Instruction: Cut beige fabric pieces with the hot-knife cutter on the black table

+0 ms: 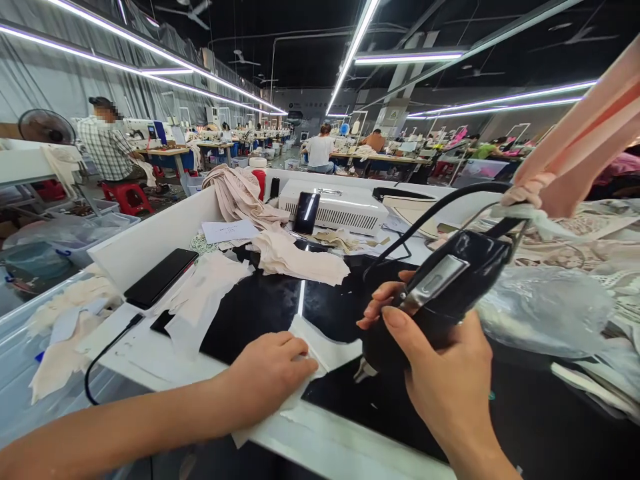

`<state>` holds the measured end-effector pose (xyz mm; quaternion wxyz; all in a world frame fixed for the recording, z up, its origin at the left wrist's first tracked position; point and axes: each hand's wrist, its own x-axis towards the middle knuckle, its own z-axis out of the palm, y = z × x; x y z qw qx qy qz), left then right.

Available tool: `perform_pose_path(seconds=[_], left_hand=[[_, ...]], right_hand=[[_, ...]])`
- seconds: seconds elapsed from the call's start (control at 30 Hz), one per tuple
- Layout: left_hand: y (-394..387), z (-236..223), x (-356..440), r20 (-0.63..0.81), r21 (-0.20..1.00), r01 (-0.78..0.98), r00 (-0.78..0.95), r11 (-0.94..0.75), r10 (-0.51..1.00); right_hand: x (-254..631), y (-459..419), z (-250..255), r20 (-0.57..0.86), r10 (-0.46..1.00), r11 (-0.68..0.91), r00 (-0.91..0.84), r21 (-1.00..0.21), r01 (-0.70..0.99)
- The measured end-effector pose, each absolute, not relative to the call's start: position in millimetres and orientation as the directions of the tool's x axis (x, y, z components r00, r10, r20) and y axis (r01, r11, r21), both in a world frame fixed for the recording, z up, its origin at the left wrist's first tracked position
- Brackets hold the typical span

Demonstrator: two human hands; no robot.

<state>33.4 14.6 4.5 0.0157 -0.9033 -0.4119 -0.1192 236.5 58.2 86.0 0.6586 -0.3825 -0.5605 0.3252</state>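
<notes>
In the head view, my right hand (445, 373) is wrapped round a black corded power tool (437, 287) with a metal plate on its side. The tool's small metal tip (364, 371) points down, close above the glossy black work surface (345, 393). A knotted pink cloth strip (570, 153) is tied at the tool's upper end. My left hand (275, 377) has its fingers curled together on a pale piece of fabric (325, 347) at the front edge of the black surface. The fabric's right end lies near the tool tip.
More fabric pieces (300, 260) lie behind. A black phone (161, 277) rests at left; another phone (306, 213) leans on a vented white box (333, 205). A plastic bag (545, 310) and piled lace garments are at right. People sit farther back.
</notes>
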Motion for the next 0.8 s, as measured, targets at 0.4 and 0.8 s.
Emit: perform_pose_path(seconds=[0.4,0.8], left_hand=[[43.9,15.3,4.9,0.279,0.254,0.562,0.737,-0.787,0.616],[81.5,6.4,39.6,0.265,0.187,0.593,0.737,-0.783,0.622]], right_hand=[[225.9,56.1,74.1,0.481,0.838,0.520,0.257,-0.847,-0.111],[240.2,51.1,67.9,0.502,0.827,0.541,0.255,-0.833,-0.118]])
